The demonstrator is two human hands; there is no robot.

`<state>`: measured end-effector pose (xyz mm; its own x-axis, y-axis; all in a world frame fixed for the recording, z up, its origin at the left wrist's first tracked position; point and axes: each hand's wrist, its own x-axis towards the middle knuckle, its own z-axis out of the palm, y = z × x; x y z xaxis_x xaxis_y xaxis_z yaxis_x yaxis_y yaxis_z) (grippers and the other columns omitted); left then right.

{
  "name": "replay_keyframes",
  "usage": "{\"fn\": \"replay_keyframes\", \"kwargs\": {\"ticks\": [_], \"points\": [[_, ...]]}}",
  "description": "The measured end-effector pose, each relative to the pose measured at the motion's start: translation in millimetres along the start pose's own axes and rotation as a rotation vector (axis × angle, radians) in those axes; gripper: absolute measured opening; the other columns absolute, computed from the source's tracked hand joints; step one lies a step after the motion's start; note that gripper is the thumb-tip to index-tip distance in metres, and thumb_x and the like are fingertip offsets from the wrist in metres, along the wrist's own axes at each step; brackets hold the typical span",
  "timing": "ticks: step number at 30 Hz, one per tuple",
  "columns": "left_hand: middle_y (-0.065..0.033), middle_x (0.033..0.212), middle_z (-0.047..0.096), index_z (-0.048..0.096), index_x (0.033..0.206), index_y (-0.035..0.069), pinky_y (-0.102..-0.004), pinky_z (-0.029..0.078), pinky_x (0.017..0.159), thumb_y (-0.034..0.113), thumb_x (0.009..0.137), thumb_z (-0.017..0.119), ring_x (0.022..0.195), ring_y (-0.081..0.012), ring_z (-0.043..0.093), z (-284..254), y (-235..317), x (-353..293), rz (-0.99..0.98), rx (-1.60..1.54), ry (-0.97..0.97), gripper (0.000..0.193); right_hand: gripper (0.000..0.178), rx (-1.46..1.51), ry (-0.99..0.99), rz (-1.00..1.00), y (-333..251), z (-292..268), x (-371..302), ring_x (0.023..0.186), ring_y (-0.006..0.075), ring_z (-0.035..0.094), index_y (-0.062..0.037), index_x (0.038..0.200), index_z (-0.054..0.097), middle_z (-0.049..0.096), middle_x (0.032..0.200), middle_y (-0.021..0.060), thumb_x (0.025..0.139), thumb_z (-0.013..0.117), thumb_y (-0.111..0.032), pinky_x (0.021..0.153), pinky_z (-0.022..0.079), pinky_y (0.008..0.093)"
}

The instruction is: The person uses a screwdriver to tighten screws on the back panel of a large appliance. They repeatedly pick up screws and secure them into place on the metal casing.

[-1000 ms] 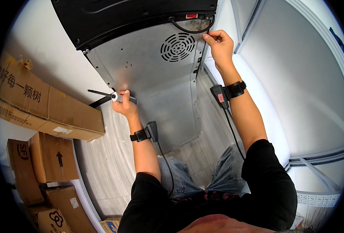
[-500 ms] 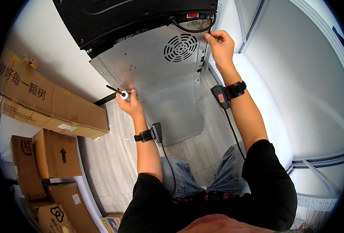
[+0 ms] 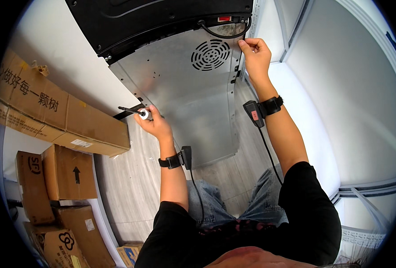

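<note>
A large grey sheet-metal panel (image 3: 184, 102) with a round slotted vent (image 3: 210, 54) hangs below a black machine housing (image 3: 135, 20). My left hand (image 3: 158, 128) is closed round a screwdriver (image 3: 146, 114) with a white handle. Its dark shaft points left, away from the panel, and the fingers rest by the panel's left edge. At the panel's upper right edge, my right hand (image 3: 258, 58) pinches thumb against fingers; the thumb tip lies on that edge. A red switch (image 3: 224, 18) and a looped black cable (image 3: 220, 35) sit just above.
Cardboard boxes stand at the left, a long one (image 3: 64, 109) above several smaller ones (image 3: 75, 176). A white wall panel (image 3: 345, 98) with metal framing rises at the right. Each wrist wears a black strapped device with a cord (image 3: 268, 145). Grey wood-look floor (image 3: 131, 187) lies below.
The screwdriver's shaft has swung to point more level to the left. My left hand has shifted slightly right and down. The right hand keeps its place at the panel's edge.
</note>
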<state>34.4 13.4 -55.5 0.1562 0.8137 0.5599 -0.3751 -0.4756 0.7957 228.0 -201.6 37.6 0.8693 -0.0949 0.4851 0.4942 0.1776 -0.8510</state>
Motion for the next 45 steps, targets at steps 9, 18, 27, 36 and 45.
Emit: {"fn": "replay_keyframes", "kwargs": {"ticks": [9,18,27,36,45], "points": [[0.0016,0.079,0.048,0.052,0.086,0.005,-0.0236,0.036,0.066,0.009,0.088,0.059,0.071,-0.0076,0.042,18,20,-22,-0.056,-0.073,-0.209,0.008,0.015,0.048,-0.012,0.016,2,-1,-3,0.072,0.0093,0.054,-0.0002,0.086,0.062,0.063,0.079,0.0032,0.079,0.071,-0.011,0.068,0.046,0.0234],[0.0001,0.075,0.053,0.053,0.083,0.004,-0.0234,0.037,0.065,0.011,0.088,0.059,0.069,-0.008,0.046,26,23,-35,-0.254,-0.126,-0.299,0.01,0.01,-0.008,-0.016,-0.01,1,-16,-9,0.074,0.0094,0.055,-0.0007,0.085,0.062,0.063,0.08,0.0029,0.08,0.068,-0.007,0.07,0.045,0.024],[-0.0031,0.077,0.054,0.052,0.087,0.005,-0.0275,0.041,0.07,0.014,0.091,0.055,0.074,-0.0136,0.051,69,47,-92,-0.622,-0.354,-0.73,0.01,0.012,0.151,-0.201,0.442,3,-87,-75,0.075,0.0094,0.055,-0.0025,0.092,0.061,0.061,0.081,0.001,0.083,0.065,-0.009,0.068,0.045,0.0235],[-0.0053,0.104,0.053,0.049,0.099,0.006,-0.0318,0.041,0.087,0.032,0.099,0.043,0.098,-0.016,0.048,132,52,-184,-1.045,-0.461,-1.06,0.027,0.048,-0.09,-0.361,0.683,17,-159,-147,0.091,0.0139,0.055,-0.003,0.121,0.045,0.057,0.103,0.0088,0.085,0.065,-0.028,0.073,0.047,0.0286],[-0.0063,0.109,0.056,0.048,0.114,0.003,-0.0298,0.046,0.068,0.038,0.099,0.04,0.092,-0.0147,0.053,214,18,-281,-1.201,-0.416,-1.31,0.039,0.036,-0.066,-0.103,0.91,76,-247,-127,0.068,0.0106,0.054,-0.0006,0.117,0.047,0.057,0.091,0.0049,0.09,0.059,-0.021,0.06,0.045,0.0248]]}}
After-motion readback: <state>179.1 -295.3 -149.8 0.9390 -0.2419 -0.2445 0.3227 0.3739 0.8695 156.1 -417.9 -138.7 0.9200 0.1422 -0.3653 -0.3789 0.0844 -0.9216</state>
